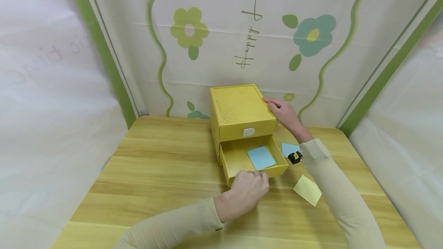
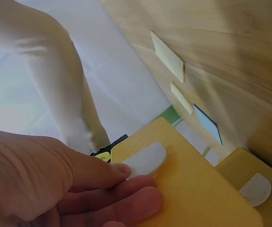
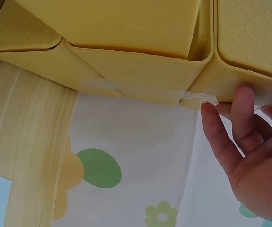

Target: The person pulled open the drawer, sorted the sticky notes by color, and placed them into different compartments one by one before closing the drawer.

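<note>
A yellow drawer cabinet (image 1: 242,105) stands at the back of the table with its middle drawer (image 1: 235,160) pulled out. A blue sticky note (image 1: 261,157) lies inside that drawer. My left hand (image 1: 247,189) is at the drawer's front; in the left wrist view its thumb and fingers pinch the white handle (image 2: 147,159). My right hand (image 1: 282,112) rests against the cabinet's upper right side. In the right wrist view its fingertips (image 3: 209,111) touch the side wall, and the fingers are loosely bent.
Right of the cabinet lie another blue note (image 1: 288,149) and a yellow note (image 1: 308,190). Beside my right cuff is a black device (image 1: 295,157) with a yellow mark. A printed curtain (image 1: 214,64) hangs behind the wooden table (image 1: 162,172).
</note>
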Demonstrator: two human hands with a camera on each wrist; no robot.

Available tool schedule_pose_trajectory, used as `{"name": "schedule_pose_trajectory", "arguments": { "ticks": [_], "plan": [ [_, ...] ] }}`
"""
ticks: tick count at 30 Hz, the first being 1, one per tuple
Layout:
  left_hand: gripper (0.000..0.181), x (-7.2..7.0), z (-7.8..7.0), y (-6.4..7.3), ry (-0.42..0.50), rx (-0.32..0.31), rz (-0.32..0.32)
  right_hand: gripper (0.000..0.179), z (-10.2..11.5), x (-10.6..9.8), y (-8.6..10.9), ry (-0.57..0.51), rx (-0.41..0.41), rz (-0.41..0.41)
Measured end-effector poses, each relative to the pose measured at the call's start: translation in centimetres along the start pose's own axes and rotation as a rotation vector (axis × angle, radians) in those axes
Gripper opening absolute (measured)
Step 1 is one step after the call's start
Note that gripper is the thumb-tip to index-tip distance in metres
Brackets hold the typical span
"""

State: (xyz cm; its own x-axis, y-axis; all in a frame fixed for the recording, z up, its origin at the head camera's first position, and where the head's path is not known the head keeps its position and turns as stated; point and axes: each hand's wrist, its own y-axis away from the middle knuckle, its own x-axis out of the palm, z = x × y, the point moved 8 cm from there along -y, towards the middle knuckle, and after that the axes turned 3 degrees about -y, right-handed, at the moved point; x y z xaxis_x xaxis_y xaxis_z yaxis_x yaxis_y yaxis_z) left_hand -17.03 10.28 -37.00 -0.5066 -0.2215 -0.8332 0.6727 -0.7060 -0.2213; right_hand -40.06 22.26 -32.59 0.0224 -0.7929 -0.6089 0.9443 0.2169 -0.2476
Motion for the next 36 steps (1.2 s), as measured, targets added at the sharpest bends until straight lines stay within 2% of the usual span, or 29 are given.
{"name": "schedule_pose_trajectory", "arguments": {
  "ticks": [9,22,36],
  "plan": [
    [0.013,-0.4,0.7,0.0,0.017,-0.033,-0.102,0.044,-0.2,-0.1,-0.1,-0.013,0.005,0.004],
    [0.012,0.3,1.7,-0.4,0.03,-0.055,-0.075,0.043,0.4,-0.1,0.2,0.008,-0.006,-0.008],
    [0.019,0.8,2.1,-0.9,0.045,-0.08,-0.097,0.042,0.7,-0.2,0.2,0.029,-0.028,-0.025]
  ]
}}
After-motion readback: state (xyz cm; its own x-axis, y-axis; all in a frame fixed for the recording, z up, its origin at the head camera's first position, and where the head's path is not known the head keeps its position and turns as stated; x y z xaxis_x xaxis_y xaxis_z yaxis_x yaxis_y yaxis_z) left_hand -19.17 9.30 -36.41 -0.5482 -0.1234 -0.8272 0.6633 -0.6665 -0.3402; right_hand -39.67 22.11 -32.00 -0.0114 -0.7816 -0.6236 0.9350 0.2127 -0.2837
